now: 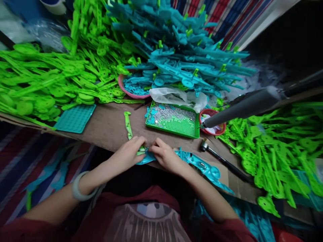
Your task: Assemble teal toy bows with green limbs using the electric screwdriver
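Brown work surface (108, 122), crowded at the back and both sides with moulded plastic parts, striped cloth (195, 8) behind. At the front edge we find a long blue part (212, 170) lying crosswise, its left end under both hands and its narrower right end reaching past the right forearm. Our left hand (127, 153) grasps a small green piece (141, 150) at that left end, thumb on the near side and forefinger on the far side. Our right hand (165, 156) is just beside it, fingers bent over the blue part; its fingertips are partly hidden, so we cannot tell whether they pinch or only rest. Just beyond the left hand lies a slim green part (128, 125). Further out we record a green tray (195, 135) with a perforated floor, grey metal bits (174, 111) heaped mostly toward its far side, and a crumpled translucent bag (176, 96) along its far rim. Right of the tray: a red basket (221, 129) holding white material, and a hammer (227, 164) lying diagonally. Behind the tray, a pink bowl (120, 84) of small blue pieces (136, 86) stands before a high blue heap (181, 64). Green heaps flank us at left (63, 75) and right (275, 144).
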{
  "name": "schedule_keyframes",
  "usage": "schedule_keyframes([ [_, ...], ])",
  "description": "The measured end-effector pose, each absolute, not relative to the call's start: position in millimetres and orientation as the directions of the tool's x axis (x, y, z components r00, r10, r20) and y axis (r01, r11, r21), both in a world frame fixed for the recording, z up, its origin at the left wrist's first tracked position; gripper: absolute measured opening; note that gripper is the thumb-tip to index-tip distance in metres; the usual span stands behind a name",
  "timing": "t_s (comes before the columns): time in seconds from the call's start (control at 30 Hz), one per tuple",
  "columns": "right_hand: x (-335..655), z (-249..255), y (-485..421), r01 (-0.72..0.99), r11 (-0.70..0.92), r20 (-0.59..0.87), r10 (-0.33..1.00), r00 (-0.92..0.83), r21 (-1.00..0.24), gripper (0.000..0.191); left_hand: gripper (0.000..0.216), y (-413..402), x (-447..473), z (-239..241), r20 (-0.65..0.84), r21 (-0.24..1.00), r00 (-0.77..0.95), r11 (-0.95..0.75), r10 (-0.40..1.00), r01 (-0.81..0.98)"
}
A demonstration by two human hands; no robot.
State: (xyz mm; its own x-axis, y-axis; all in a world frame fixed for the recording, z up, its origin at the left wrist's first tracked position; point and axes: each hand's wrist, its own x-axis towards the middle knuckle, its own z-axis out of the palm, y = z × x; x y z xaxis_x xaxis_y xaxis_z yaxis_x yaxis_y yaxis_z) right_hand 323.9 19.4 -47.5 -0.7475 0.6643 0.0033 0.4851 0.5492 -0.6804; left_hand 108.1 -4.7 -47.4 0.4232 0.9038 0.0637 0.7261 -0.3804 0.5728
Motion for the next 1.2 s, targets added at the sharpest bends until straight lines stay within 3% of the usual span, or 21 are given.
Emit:
schedule_keyframes([
  [0.2, 317, -54, 17, 0.537, 0.629, 0.011, 0.655, -0.756, -0.562, 0.021, 0.021, -7, 105, -43, 0.082, 0.578, 0.491, -0.443, 0.867, 0.685],
  [0.3, 318, -50, 17, 0.557, 0.684, -0.009, 0.627, -0.779, -0.471, 0.022, 0.008, -20, 113, -41, 0.156, 0.436, 0.479, -0.495, 0.864, 0.751],
  [0.37, 320, -45, 17, 0.567, 0.693, -0.036, 0.619, -0.784, -0.445, 0.022, 0.010, -27, 117, -41, 0.193, 0.337, 0.480, -0.518, 0.855, 0.786],
  [0.43, 323, -39, 19, 0.574, 0.665, -0.065, 0.625, -0.778, -0.477, 0.022, 0.015, -30, 119, -42, 0.205, 0.296, 0.519, -0.558, 0.830, 0.776],
  [0.53, 327, -35, 23, 0.558, 0.584, -0.082, 0.644, -0.761, -0.589, 0.019, 0.019, -29, 120, -44, 0.208, 0.331, 0.575, -0.610, 0.791, 0.720],
  [0.7, 336, -38, 31, 0.449, 0.436, -0.010, 0.709, -0.706, -0.780, 0.010, 0.022, -23, 120, -42, 0.194, 0.364, 0.580, -0.607, 0.791, 0.707],
  [0.9, 342, -36, 34, 0.356, 0.432, 0.037, 0.677, -0.735, -0.829, 0.015, 0.019, -24, 120, -43, 0.191, 0.366, 0.592, -0.617, 0.783, 0.697],
  [1.03, 340, -40, 29, 0.453, 0.540, 0.015, 0.654, -0.757, -0.709, 0.018, 0.016, -25, 119, -44, 0.183, 0.341, 0.611, -0.633, 0.770, 0.695],
  [1.2, 337, -43, 18, 0.605, 0.703, -0.040, 0.640, -0.768, -0.373, 0.017, 0.014, -22, 121, -41, 0.173, 0.254, 0.645, -0.666, 0.745, 0.701],
])
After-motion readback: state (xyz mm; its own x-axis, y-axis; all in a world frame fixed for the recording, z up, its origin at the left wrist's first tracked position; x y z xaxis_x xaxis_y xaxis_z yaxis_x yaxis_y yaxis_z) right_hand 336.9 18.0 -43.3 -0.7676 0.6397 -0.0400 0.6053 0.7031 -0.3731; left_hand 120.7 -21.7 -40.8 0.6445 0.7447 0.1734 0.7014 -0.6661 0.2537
